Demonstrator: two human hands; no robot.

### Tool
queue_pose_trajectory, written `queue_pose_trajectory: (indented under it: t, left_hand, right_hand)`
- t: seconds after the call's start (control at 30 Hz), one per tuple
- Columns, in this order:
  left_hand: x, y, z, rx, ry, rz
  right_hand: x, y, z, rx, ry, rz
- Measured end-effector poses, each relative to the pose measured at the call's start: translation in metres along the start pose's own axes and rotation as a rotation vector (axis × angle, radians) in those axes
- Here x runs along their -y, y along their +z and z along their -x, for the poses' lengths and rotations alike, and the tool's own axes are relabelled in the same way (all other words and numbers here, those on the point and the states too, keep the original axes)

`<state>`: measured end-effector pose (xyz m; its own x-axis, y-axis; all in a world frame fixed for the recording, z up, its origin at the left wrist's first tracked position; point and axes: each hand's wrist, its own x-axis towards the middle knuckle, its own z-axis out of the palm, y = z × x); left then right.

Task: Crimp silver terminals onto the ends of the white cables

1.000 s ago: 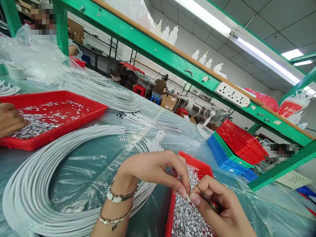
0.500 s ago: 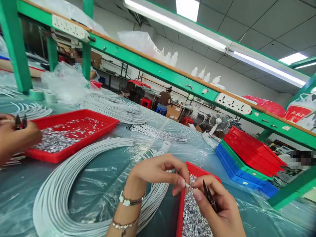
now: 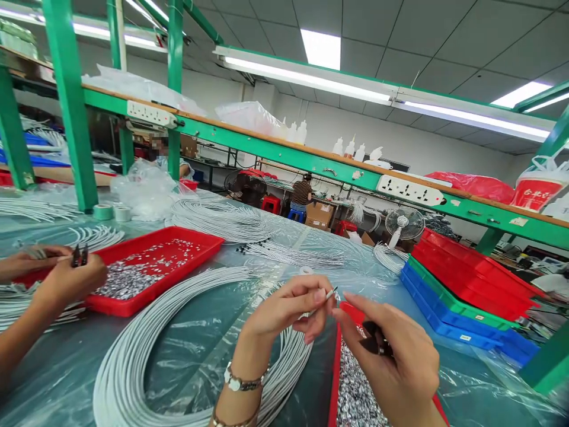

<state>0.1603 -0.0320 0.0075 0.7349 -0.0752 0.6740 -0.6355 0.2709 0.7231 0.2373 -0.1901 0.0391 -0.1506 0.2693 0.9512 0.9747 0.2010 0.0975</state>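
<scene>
Covering the whole tabletop (image 3: 57, 379) in front of you is a clear plastic sheet, and the big coil of white wires (image 3: 146, 332) is lying on it, curving from the lower left toward your wrists. A co-worker's red tray (image 3: 178, 252) of small silvery metal pieces is sitting beyond the coil, and a co-worker's hands (image 3: 66, 279) at the far left are holding small dark pliers beside it. To your right, stacked red, green and blue bins (image 3: 462, 296) are resting near the tabletop's edge. Directly beneath your hands, your own red tray (image 3: 334, 379) is holding a heap of small silvery metal terminals (image 3: 355, 397). Your left hand (image 3: 284, 308) is pinching a white wire end (image 3: 329, 293) between thumb and forefinger, lifting it above the tray. Your right hand (image 3: 395, 362) is curling loosely around small dark pliers (image 3: 376, 345) in the palm, with its forefinger stretching out toward the wire end, just beside it.
</scene>
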Motion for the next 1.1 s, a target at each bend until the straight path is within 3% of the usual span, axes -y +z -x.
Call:
queue_pose_trajectory:
  t: [0.53,0.73,0.93,1.1]
  left_hand:
    - [-0.001,0.009,-0.001,0.05,-0.072,0.032]
    - [-0.002,0.013,-0.001,0.014,-0.09,-0.024]
    - [-0.013,0.016,0.005,-0.101,-0.136,-0.156]
    - [-0.022,0.021,0.008,-0.372,0.025,-0.213]
  right_hand:
    - [-0.008,-0.003,0.002,0.081,-0.058,-0.009]
    - [-0.008,-0.006,0.004,0.078,-0.124,0.034]
    - [-0.005,-0.009,0.009,0.137,-0.227,0.122]
    - [0.005,-0.014,0.023,0.259,-0.062,-0.103]
